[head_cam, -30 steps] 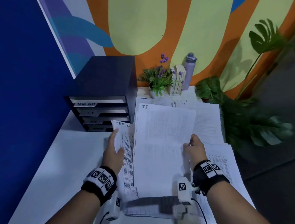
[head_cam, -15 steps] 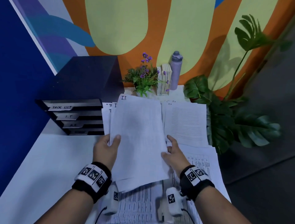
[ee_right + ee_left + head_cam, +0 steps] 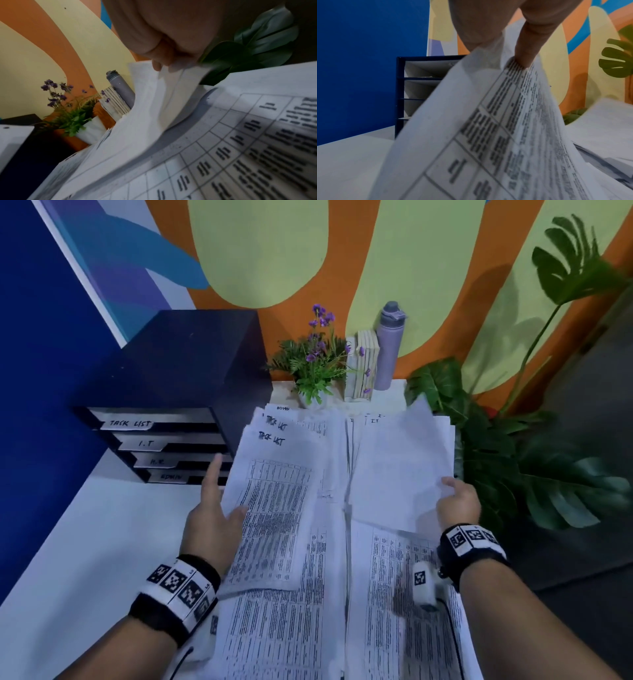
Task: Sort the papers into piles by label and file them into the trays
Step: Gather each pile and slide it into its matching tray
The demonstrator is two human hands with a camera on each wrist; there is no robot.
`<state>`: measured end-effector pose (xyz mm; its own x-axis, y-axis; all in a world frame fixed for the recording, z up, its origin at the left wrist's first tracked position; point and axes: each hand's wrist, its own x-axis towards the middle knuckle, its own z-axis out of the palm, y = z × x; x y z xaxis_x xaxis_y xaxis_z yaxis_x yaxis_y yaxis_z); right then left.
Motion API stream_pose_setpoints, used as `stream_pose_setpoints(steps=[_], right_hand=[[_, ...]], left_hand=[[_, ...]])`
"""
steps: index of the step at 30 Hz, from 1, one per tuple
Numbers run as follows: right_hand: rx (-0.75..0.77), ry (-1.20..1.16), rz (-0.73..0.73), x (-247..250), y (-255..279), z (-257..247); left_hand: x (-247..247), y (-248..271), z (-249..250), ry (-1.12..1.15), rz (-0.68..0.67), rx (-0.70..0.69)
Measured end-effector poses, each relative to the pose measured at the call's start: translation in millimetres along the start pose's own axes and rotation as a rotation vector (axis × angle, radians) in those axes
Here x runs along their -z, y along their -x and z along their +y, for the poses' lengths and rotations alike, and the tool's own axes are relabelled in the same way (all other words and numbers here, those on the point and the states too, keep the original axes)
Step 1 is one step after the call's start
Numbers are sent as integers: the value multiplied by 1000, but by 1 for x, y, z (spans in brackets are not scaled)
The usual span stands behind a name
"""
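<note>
A black tray unit (image 3: 178, 371) with slots labelled TASK LIST, I.T, H.R and ADMIN stands at the back left of the white table (image 3: 85, 535). Printed papers cover the table's middle and right. My left hand (image 3: 214, 515) pinches the left edge of a sheet marked TASK LIST (image 3: 274, 501), thumb on top; the left wrist view shows that sheet (image 3: 471, 135) lifted in front of the tray unit (image 3: 412, 83). My right hand (image 3: 457, 503) pinches the right edge of a pale sheet (image 3: 394, 467), raised over the right pile. Its fingertips (image 3: 157, 65) clamp that curling sheet (image 3: 149, 108).
At the back stand a small pot of purple flowers (image 3: 315, 371), a few upright books (image 3: 363, 364) and a grey bottle (image 3: 388, 344). A big leafy plant (image 3: 513, 467) crowds the table's right edge. A blue wall bounds the left side.
Both hands held one sheet in the middle. Now my right hand has carried it to the right, and my left hand has let go and taken the TASK LIST sheet.
</note>
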<state>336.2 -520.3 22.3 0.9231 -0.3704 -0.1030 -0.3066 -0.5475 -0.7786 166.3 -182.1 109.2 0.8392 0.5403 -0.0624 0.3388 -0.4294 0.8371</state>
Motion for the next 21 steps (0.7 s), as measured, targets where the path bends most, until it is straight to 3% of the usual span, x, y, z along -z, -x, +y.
stream_pose_setpoints(steps=[4, 6, 9, 13, 16, 18, 21], right_hand=[[79, 176, -72, -8, 9, -11], [154, -40, -223, -18, 29, -25], [45, -460, -575, -35, 79, -47], [-76, -536, -823, -66, 128, -52], [-41, -374, -721, -80, 149, -46], [-10, -180, -576, -83, 159, -39], [38, -17, -525, -87, 177, -26]], left_hand=[[5, -2, 2, 38, 25, -27], [6, -4, 2, 84, 58, -47], [6, -6, -4, 186, 63, -14], [5, -8, -24, 239, 10, 67], [2, -14, -48, 56, -47, 135], [-3, -15, -68, -145, -169, 188], [-13, -14, -103, -284, -360, 284]])
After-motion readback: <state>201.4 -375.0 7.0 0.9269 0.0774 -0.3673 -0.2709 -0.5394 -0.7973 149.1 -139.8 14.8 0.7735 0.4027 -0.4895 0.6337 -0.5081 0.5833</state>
